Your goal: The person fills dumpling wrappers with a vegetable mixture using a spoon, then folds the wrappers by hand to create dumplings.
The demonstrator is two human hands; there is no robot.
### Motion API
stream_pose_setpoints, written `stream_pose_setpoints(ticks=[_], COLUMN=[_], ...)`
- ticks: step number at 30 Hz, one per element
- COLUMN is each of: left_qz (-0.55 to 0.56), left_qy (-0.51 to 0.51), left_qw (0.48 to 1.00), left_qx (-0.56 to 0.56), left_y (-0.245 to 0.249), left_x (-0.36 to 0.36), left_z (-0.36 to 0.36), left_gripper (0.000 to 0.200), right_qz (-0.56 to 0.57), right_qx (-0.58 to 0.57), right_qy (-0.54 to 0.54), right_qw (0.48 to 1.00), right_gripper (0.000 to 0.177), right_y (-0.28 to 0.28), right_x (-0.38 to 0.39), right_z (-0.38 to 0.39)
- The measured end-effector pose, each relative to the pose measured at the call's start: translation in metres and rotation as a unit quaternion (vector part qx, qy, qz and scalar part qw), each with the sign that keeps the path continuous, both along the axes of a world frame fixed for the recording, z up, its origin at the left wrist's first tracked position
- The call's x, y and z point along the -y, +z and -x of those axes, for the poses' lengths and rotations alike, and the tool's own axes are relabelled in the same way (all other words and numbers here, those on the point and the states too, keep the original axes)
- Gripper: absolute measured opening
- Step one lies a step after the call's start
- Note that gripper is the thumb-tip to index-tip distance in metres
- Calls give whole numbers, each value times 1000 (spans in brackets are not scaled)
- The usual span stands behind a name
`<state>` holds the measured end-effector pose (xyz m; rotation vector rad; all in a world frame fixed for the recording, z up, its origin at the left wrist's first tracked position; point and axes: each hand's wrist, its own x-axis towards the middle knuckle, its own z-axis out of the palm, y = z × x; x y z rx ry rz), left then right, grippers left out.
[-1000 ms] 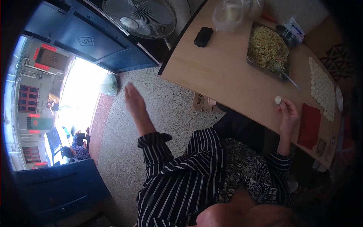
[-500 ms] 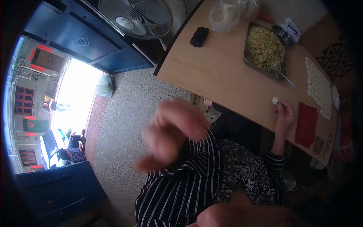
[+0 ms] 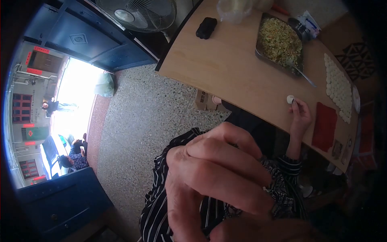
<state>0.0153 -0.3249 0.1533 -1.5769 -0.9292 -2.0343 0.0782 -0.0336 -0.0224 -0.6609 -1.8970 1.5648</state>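
Large and close to the camera, my left hand (image 3: 217, 173) has loosely bent fingers, with the thumb apart from them and nothing visible between. It hangs in front of my striped sleeve (image 3: 155, 201) and patterned top. Over the table's near edge, my right hand (image 3: 301, 117) pinches a small white dough piece (image 3: 290, 99) at its fingertips. Beside that hand lies a red cloth (image 3: 324, 127). Farther back, a metal tray (image 3: 258, 52) holds chopped green and yellow filling (image 3: 281, 40), with a spoon (image 3: 304, 76) in it. Rows of white dough pieces (image 3: 338, 86) lie at the right.
The wooden table (image 3: 217, 64) carries a black case (image 3: 206, 28) and a plastic bag (image 3: 234, 10). A fan (image 3: 137, 14) stands behind it. Boxes (image 3: 205, 101) sit below the edge. Through the doorway two people (image 3: 74, 157) show, one seated and one farther off.
My left hand has moved down and right, closer to the camera. My right hand still pinches the dough piece. The whole view has shifted slightly, with the table a little higher and farther left.
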Motion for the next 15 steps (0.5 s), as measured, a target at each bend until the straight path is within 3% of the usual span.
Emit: stream_pose_setpoints(ticks=[1, 4, 6, 7, 11, 15], left_qz=[0, 50, 80, 67, 115, 96], left_qy=[-8, 67, 205, 261, 402, 389], left_qw=[1000, 986, 941, 896, 679, 586], left_qx=[-11, 142, 257, 353, 604, 705], left_y=[-4, -29, -76, -91, -191, -283], left_x=[3, 32, 60, 74, 193, 309], left_z=[4, 3, 27, 38, 110, 168], left_gripper=[40, 50, 66, 61, 73, 77], right_qz=[2, 5, 12, 18, 22, 41], right_qx=[4, -10, -19, -20, -16, -26], right_qy=[-4, 2, 5, 5, 11, 20], right_qw=[1000, 1000, 1000, 1000, 1000, 999], right_gripper=[13, 13, 13, 12, 13, 12], right_y=[1, -2, -3, -3, 0, -3], right_x=[1, 1, 0, -1, 2, 1], right_z=[-1, 0, 0, 1, -1, -4])
